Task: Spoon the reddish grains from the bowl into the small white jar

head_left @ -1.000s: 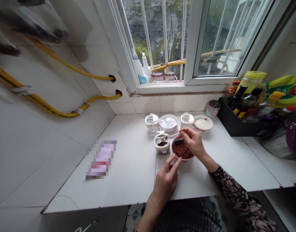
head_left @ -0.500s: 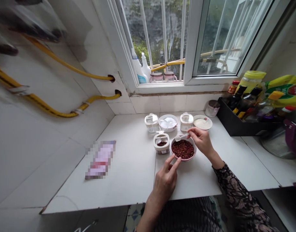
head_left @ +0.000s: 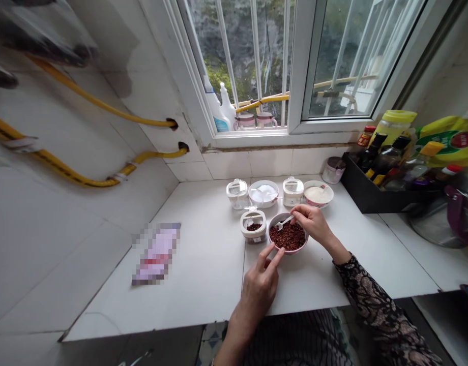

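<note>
My right hand [head_left: 311, 222] pinches the handle of a small white spoon [head_left: 285, 222], whose bowl touches the dark red peppercorns [head_left: 288, 237] in a round bowl [head_left: 296, 251]. At the near rim of that bowl, my left hand [head_left: 261, 278] rests its extended fingertips, with its fingers apart and nothing held. Just left of the bowl stands a clear jar [head_left: 254, 234] with its lid up and some peppercorns inside. Behind are a lidded jar [head_left: 237, 195], a bowl of white grains [head_left: 264, 194], another jar [head_left: 293, 193] and a bowl of cream-coloured powder [head_left: 318, 195].
A black box [head_left: 366, 195] of bottles stands at the right, with a metal pot [head_left: 432, 221] beside it. A small jar [head_left: 333, 171] is near the wall. On the left of the white counter [head_left: 207, 284] lies a blurred purple packet [head_left: 157, 254].
My right hand has lowered the spoon from above the far rim down to the peppercorns. My left hand stays at the near rim. The view has shifted slightly.
</note>
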`<state>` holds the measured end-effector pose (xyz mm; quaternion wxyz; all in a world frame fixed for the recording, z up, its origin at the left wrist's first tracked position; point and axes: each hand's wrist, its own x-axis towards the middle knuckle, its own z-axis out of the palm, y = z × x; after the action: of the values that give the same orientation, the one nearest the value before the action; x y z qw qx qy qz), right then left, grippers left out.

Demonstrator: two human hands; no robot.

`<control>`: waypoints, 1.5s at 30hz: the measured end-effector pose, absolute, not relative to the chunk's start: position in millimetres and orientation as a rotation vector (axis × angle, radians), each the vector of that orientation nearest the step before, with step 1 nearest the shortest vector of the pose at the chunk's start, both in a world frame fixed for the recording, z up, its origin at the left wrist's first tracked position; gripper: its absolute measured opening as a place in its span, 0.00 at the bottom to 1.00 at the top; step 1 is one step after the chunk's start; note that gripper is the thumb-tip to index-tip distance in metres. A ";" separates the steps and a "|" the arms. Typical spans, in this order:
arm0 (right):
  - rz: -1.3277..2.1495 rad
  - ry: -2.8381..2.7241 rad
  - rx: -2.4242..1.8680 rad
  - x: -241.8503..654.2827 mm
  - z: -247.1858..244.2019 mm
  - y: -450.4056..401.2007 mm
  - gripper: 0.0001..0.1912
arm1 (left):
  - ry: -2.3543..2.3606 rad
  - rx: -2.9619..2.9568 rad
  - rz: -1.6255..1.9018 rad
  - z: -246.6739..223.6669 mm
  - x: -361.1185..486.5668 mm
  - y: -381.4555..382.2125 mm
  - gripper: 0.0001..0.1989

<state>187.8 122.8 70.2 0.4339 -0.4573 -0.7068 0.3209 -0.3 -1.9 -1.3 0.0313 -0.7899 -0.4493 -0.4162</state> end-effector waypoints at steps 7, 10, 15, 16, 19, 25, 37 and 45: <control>0.826 -1.675 -1.187 192.4 73.8 125.8 0.08 | -1.399 -2.432 -1.279 -2.5 -0.2 -2.2 0.30; 0.763 -1.701 -1.203 192.2 75.0 124.3 0.08 | -1.400 -2.440 -1.287 -2.3 -0.1 -2.4 0.29; 0.707 -1.750 -1.210 192.6 74.6 123.5 0.09 | -1.391 -2.437 -1.283 -2.1 -0.1 -2.3 0.29; 0.694 -1.754 -1.212 192.9 74.4 123.6 0.09 | -1.390 -2.437 -1.286 -2.2 -0.1 -2.3 0.29; 0.670 -1.762 -1.209 193.2 73.3 124.2 0.09 | -1.396 -2.439 -1.288 -2.4 -0.1 -2.3 0.29; 0.633 -1.791 -1.212 188.9 68.5 123.7 0.09 | -1.386 -2.436 -1.292 -1.7 0.0 -2.6 0.29; 0.827 -1.685 -1.231 187.7 70.3 125.2 0.08 | -1.413 -2.448 -1.284 -4.5 -0.4 -2.2 0.30; 1.058 -1.573 -1.230 192.8 71.6 130.4 0.09 | -1.390 -2.446 -1.301 -2.5 -0.5 -2.0 0.30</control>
<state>192.8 130.4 71.6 0.4268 -0.4923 -0.6294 0.4235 -0.5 -2.0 -2.5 0.0209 -0.7890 -0.4482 -0.4197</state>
